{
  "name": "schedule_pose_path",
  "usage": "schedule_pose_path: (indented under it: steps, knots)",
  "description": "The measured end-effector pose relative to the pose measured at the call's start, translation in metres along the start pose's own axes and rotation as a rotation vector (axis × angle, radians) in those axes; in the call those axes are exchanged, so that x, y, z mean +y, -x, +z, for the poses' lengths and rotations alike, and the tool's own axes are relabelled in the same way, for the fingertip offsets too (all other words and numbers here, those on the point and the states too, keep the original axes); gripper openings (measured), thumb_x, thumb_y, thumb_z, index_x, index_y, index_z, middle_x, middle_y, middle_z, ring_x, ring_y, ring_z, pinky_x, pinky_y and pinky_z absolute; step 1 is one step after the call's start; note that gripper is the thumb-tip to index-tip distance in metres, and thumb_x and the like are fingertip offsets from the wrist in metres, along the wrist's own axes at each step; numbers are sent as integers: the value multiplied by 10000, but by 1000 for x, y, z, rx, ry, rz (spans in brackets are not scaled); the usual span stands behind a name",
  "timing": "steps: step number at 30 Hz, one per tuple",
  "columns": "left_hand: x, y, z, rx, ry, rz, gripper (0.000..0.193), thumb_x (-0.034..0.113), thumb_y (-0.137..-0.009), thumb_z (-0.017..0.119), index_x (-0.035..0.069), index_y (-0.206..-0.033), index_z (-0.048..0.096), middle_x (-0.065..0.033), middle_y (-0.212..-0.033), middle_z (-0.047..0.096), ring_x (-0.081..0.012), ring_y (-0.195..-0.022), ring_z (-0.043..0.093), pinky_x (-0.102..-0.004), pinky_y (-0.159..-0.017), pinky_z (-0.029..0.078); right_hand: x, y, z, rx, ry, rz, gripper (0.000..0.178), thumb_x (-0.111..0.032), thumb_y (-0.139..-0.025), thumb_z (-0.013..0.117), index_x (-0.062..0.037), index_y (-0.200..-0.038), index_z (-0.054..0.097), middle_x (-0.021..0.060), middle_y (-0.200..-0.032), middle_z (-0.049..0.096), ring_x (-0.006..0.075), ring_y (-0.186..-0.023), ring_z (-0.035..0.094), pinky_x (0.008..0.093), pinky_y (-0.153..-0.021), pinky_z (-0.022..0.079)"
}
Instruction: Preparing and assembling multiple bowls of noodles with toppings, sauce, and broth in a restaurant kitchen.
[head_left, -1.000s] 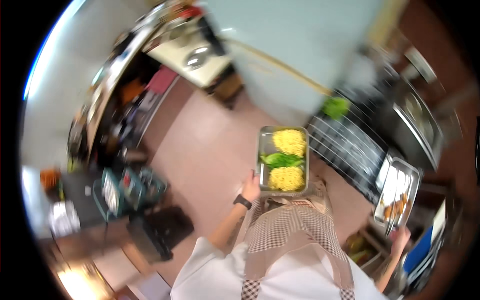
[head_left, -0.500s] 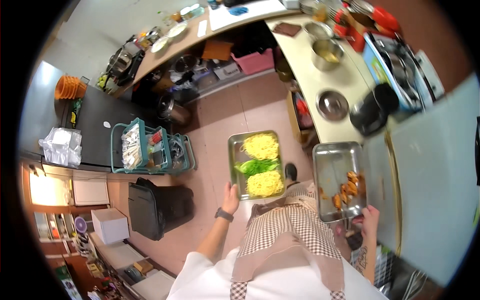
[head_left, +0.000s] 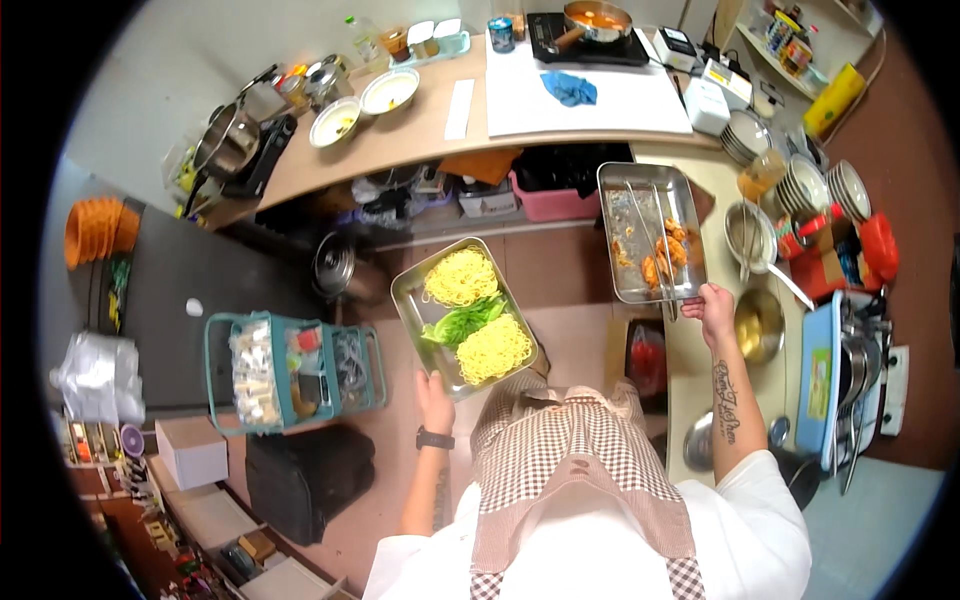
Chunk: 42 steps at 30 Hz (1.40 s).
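Observation:
My left hand (head_left: 433, 402) grips the near left edge of a shallow metal tray (head_left: 410, 296). Two mounds of yellow noodles (head_left: 495, 350) lie in it, with green lettuce leaves (head_left: 463, 321) between them. This tray is tilted a little and held in front of the apron. Out to the right, my right hand (head_left: 712, 310) is closed on the near right corner of a second metal tray (head_left: 685, 195). Browned pieces of food, perhaps chicken (head_left: 672, 252), sit in its right half, and metal tongs (head_left: 658, 225) lie lengthwise across it.
Ahead, a wooden counter carries two white bowls (head_left: 390, 92), a blue cloth (head_left: 570, 89) and a pan (head_left: 597, 20) on a black cooker. Along the right counter stand a strainer (head_left: 748, 232), a pot (head_left: 762, 325) and stacked plates. Leftward are a teal caddy (head_left: 285, 375) and a black bin (head_left: 310, 480).
My view has turned toward the back counter. Both trays have moved forward with me, still held; the right one is now raised near the corner where the counters meet, and the noodle tray has tilted.

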<state>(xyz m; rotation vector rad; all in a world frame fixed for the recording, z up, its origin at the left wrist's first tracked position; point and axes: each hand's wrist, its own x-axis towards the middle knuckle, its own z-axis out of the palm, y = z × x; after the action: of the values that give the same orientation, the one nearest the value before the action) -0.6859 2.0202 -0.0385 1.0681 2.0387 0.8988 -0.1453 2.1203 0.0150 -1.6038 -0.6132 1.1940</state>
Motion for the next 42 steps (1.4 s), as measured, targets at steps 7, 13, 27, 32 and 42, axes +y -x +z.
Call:
schedule_pose_path:
  steps: [7, 13, 27, 32, 42]
  knots:
    - [169, -214, 88, -212, 110, 63, 442, 309, -1018, 455, -51, -1271, 504, -228, -1227, 578, -312, -1135, 554, -382, -980, 416, -70, -205, 63, 99, -78, 36, 234, -131, -935, 480, 74, -972, 586, 181, -778, 658, 246, -605, 675, 325, -542, 578]
    - [264, -344, 153, -230, -18, 363, 271, 266, -1009, 460, 5, -1039, 527, -195, -838, 574, -335, -770, 564, -424, -728, 455, -102, -331, 71, 192, 110, 71, 207, -140, -962, 487, 42, -963, 584, 171, -766, 662, 239, -614, 687, 304, -527, 575]
    - [315, -481, 226, -536, 167, -91, 502, 362, -1015, 545, 5, -1364, 501, -102, -934, 663, -198, -944, 654, -340, -789, 509, -188, -404, 159, 335, 383, -4, 315, -245, -989, 612, -12, -1201, 611, 8, -628, 540, 89, -433, 498, 227, -370, 372]
    - [276, -572, 174, -44, 876, -304, 573, 233, -996, 588, 56, -1462, 306, -125, -1255, 572, -247, -1069, 626, -366, -846, 542, -212, -404, 218, 306, 265, -82, 275, -205, -1015, 565, -37, -1225, 623, -2, -651, 553, 76, -468, 514, 204, -408, 392]
    - [233, -681, 154, 53, 1435, -245, 569, -45, -861, 539, 37, -1409, 410, -142, -1368, 536, -274, -1184, 578, -436, -991, 511, -255, -489, 256, 226, -227, -44, 481, -309, -981, 621, -80, -1382, 486, 65, -926, 635, 168, -832, 644, 261, -599, 495]
